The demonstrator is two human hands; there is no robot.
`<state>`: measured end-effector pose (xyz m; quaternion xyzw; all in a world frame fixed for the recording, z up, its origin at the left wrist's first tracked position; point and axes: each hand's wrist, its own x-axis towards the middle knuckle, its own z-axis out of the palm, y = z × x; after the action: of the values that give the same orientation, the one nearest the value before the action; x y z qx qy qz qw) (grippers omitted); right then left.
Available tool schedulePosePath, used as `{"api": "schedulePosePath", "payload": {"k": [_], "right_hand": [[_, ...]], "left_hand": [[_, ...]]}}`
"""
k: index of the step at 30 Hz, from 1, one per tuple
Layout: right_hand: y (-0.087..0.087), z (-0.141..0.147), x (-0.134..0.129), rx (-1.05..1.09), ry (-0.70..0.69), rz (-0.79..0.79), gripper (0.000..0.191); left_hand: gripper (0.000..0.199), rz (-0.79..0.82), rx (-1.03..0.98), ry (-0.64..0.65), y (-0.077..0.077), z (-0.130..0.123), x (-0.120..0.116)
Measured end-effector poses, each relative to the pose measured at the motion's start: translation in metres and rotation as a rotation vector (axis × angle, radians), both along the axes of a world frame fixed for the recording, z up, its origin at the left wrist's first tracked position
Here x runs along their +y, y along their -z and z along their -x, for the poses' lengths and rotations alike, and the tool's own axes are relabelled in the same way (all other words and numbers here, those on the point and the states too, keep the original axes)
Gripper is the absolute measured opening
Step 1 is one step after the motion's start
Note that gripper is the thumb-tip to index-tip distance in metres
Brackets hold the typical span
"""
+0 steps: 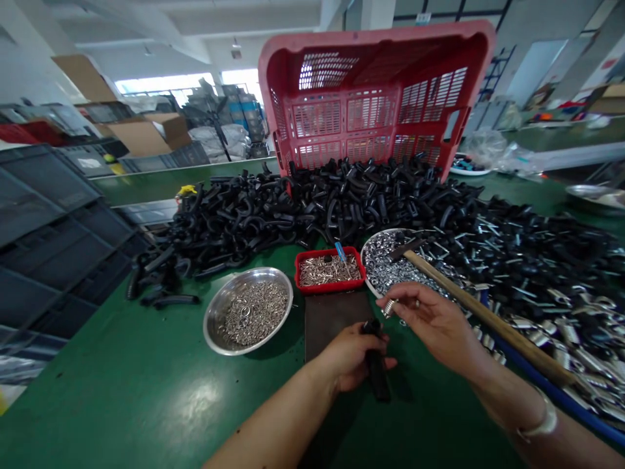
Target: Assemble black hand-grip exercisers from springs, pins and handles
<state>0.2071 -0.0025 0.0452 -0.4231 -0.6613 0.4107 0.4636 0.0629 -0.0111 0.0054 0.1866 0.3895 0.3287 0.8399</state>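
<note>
My left hand point(349, 358) is closed around a black plastic handle point(377, 378), its upper end poking out past the thumb. Just to the right, my right hand point(432, 319) pinches a small silvery coil spring point(388, 307) between thumb and fingertips, a little above the handle's end and apart from it. Under the left hand lies a dark flat pad point(332, 319). Beyond the pad sits a red tray point(329, 286) of small metal pins, with a blue-handled screwdriver point(340, 251) standing in it.
A metal bowl point(215, 332) of small metal parts stands left. A white dish point(367, 277) of shiny parts is behind my right hand, with a wooden-handled hammer point(469, 303) across it. Black handles point(254, 215) spill from a tipped red crate point(273, 85); metal clips point(561, 335) lie right.
</note>
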Motion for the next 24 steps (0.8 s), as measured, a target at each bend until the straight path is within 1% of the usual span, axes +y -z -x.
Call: {"api": "schedulePosePath", "payload": {"k": [2, 4, 8, 10, 15, 19, 24], "right_hand": [[-0.001, 0.003, -0.002, 0.003, -0.029, -0.006, 0.014], [0.000, 0.006, -0.003, 0.008, -0.047, 0.024, 0.013], [0.005, 0.008, -0.003, 0.046, -0.037, 0.158, 0.019], [0.007, 0.007, -0.002, 0.069, -0.014, 0.186, 0.020], [0.011, 0.006, 0.000, 0.098, 0.039, 0.141, 0.019], [0.013, 0.008, 0.000, 0.073, 0.032, 0.097, 0.016], [0.010, 0.012, -0.003, 0.001, -0.017, 0.018, 0.012]], "left_hand": [[0.022, 0.029, -0.034, -0.019, 0.000, 0.003, -0.001], [0.014, 0.046, -0.071, -0.019, 0.002, 0.004, -0.001], [0.012, 0.075, -0.117, -0.043, 0.005, 0.006, -0.002], [0.013, 0.098, -0.127, -0.039, 0.007, 0.008, -0.002], [0.016, 0.074, -0.144, 0.055, 0.013, 0.011, -0.003], [0.012, 0.079, -0.144, 0.048, 0.016, 0.012, -0.004], [0.009, 0.081, -0.114, 0.049, 0.011, 0.012, -0.004]]}}
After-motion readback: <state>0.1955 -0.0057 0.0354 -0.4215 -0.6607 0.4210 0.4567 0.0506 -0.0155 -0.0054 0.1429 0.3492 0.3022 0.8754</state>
